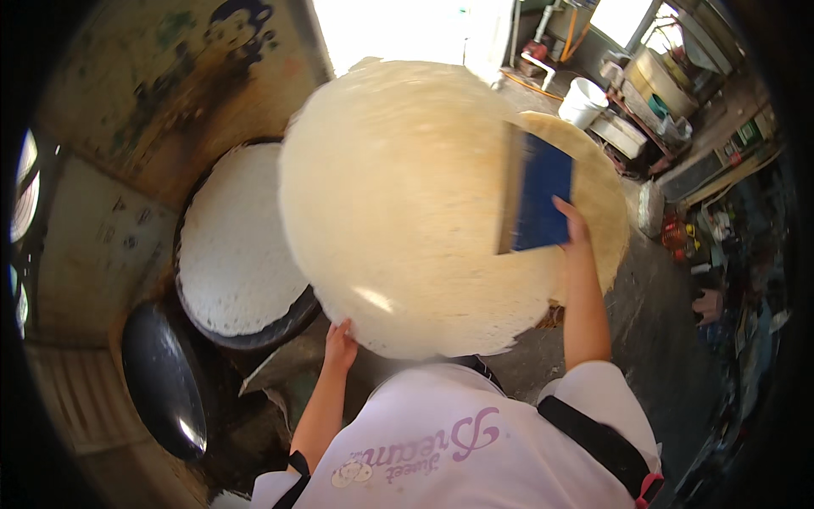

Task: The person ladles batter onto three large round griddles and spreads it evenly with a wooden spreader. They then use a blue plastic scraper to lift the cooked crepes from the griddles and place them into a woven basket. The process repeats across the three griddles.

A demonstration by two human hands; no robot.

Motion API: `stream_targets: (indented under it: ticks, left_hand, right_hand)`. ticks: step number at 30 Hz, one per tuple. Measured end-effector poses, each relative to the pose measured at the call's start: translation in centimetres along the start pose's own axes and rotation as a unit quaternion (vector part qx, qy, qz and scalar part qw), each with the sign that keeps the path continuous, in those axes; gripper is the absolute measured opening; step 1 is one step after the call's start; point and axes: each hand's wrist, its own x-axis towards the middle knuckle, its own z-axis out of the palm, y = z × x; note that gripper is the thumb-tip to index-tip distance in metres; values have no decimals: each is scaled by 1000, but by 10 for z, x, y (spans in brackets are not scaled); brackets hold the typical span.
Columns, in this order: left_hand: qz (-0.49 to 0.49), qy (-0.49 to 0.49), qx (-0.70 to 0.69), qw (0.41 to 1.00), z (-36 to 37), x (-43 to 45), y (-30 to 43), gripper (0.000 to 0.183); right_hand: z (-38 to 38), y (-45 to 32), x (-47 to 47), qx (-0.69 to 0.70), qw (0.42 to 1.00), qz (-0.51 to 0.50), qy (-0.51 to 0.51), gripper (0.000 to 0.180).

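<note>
A large, thin round flatbread [394, 210] fills the middle of the head view, blurred by motion and apparently lifted. My left hand [342, 347] pinches its near left rim. Over the flatbread's right side, my right hand [575, 223] grips a wide flat scraper [544, 191], blue with a paler, brownish edge. Whether the scraper touches the flatbread, I cannot tell. To the left, a dark round griddle [305, 312] carries another pale sheet [235, 248], partly covered by the lifted one. Behind my right hand lies a second, yellower round flatbread [601, 191], also partly hidden.
A shiny black domed pan or lid [162, 375] stands at the near left. The soot-stained wall [172, 108] rises beyond the griddle. A white bucket [582, 102] is at the far right, near pipes and an orange hose [531, 86]. Clutter [718, 254] lines the right side.
</note>
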Motion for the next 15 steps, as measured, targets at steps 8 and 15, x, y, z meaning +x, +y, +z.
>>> stream_targets:
  ticks: [8, 15]
  left_hand:
    - [-8, -195, 288, 937, 266, 133, -28, 28]
    - [337, -118, 702, 617, 318, 169, -90, 57]
  right_hand:
    - [-236, -31, -99, 89, 926, -160, 331, 39]
    - [-305, 15, -64, 47, 918, -57, 391, 43]
